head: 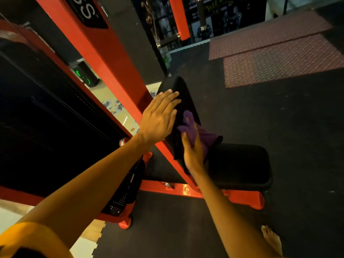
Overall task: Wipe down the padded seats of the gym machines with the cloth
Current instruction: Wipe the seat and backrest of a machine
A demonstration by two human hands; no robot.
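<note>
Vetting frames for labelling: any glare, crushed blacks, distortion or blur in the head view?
Head view: dim warm light, black padded backrest and black padded seat lose nearly all texture; head view: small glare patch on glossy red steel base bar; head view: wide-angle stretch at edges, background posters soft; purple cloth at the right hand is readable.

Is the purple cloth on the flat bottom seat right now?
No, the right hand presses the cloth against the upright back pad, above the seat.
</note>
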